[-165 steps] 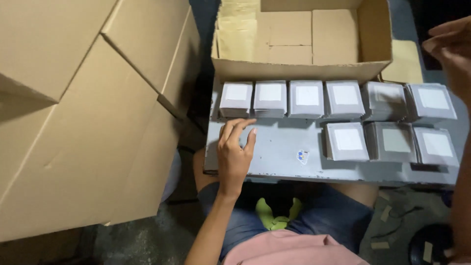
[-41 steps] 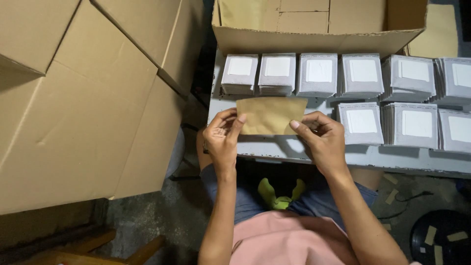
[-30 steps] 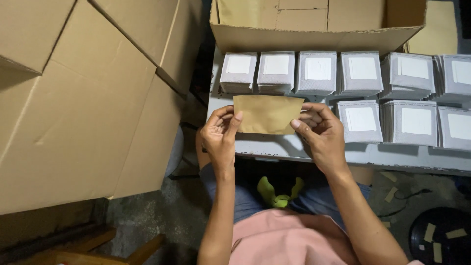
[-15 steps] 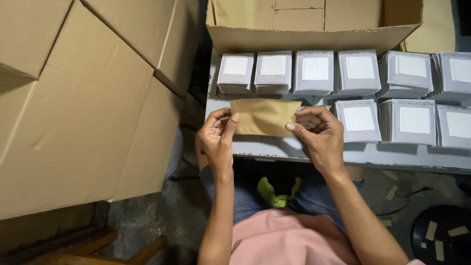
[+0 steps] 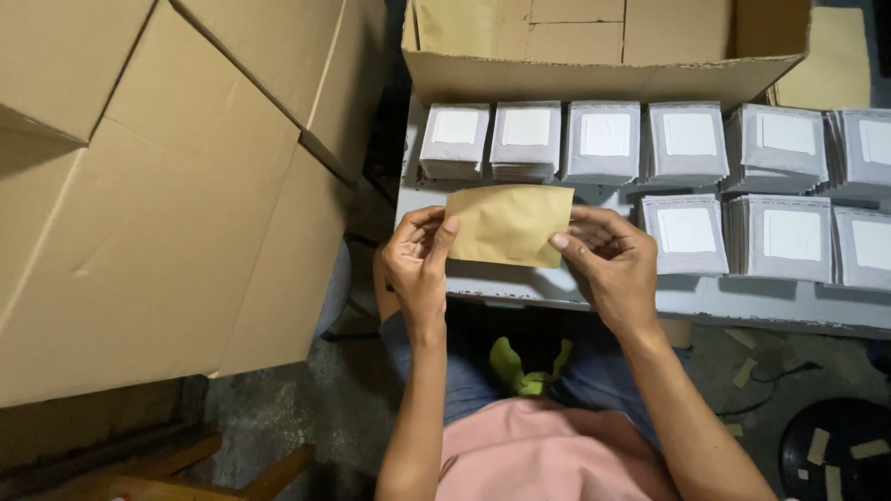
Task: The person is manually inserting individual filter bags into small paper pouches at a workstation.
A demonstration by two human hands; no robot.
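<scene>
brown paper envelope [image 5: 512, 224] | held over tabletop [image 5: 594, 292] front edge, just before grey packet stacks [image 5: 603, 141] | pinched at both ends by left hand [image 5: 419, 264] grip and right hand [image 5: 608, 260] grip

Both forearms reach forward, left hand [image 5: 418, 255] and right hand [image 5: 608, 260] level, fingers curled, thumbs pinching inward toward each other.

Brown paper envelope [image 5: 510, 224] now between left hand [image 5: 419, 255] and right hand [image 5: 608, 255], formerly absent
</scene>
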